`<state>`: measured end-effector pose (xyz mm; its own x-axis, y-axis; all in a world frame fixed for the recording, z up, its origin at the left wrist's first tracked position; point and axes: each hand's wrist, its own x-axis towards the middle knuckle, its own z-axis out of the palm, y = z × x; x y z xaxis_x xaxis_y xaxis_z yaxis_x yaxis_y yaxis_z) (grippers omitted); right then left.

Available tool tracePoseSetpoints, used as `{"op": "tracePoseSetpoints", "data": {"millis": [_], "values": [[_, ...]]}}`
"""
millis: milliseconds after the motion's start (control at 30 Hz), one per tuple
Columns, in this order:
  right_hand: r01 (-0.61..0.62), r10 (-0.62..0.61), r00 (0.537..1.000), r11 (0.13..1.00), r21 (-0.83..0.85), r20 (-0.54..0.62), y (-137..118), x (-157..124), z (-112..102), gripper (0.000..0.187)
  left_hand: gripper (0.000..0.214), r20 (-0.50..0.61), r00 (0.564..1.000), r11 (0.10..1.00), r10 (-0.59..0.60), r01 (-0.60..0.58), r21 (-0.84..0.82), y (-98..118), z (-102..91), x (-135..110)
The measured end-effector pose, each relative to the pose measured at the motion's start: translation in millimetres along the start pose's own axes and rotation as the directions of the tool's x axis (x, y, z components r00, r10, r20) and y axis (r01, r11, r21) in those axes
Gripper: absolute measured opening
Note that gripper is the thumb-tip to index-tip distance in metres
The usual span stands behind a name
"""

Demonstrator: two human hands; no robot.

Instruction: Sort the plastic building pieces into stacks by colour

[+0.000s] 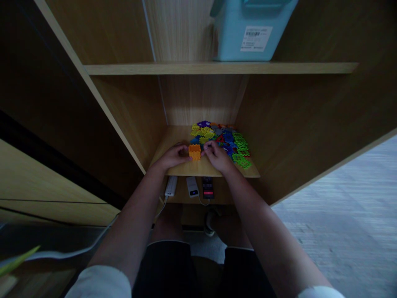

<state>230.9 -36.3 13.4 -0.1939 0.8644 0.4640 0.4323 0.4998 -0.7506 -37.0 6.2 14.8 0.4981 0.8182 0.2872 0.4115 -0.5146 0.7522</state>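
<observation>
Orange lattice cube [194, 152] at the front of the shelf [173, 138], pinched on opposite faces by the fingers of left hand [173, 157] and right hand [218, 157]. Probably light, stiff plastic; hard squeezing may part its joints. Loose tiles [228, 138] lie behind.

Blue bin [248, 29] cut by top edge, its label [256, 38] unreadable; lower-shelf devices [192, 187] partly hidden

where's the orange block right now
The orange block sits mid-frame in the head view, on the front of the wooden shelf, held between the left hand and right hand, before the coloured pieces.
</observation>
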Motion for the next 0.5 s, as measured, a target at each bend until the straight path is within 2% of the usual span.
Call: {"op": "tracePoseSetpoints", "data": {"millis": [100, 267, 367, 500], "values": [[0.001, 0.0, 1.0, 1.0, 0.008, -0.009, 6, 1, 3, 0.032, 0.052, -0.006, 1.0, 1.0, -0.011, 0.011, -0.006, 0, 0.2, 0], [0.114, -0.114, 0.993, 0.992, -0.056, -0.011, 14, 3, 5, 0.053, 0.053, -0.012, 1.0, 0.998, -0.027, 0.026, -0.05, 4, 0.6, 0], [0.128, -0.128, 0.992, 0.987, -0.092, 0.007, 17, 2, 5, 0.062, 0.053, -0.019, 1.0, 0.998, -0.023, 0.022, -0.053, 6, 0.2, -1], [0.126, -0.126, 0.992, 0.982, -0.141, 0.007, 12, 0, 3, 0.063, 0.054, -0.026, 0.999, 0.998, -0.023, 0.022, -0.051, 7, -0.1, -1]]}}
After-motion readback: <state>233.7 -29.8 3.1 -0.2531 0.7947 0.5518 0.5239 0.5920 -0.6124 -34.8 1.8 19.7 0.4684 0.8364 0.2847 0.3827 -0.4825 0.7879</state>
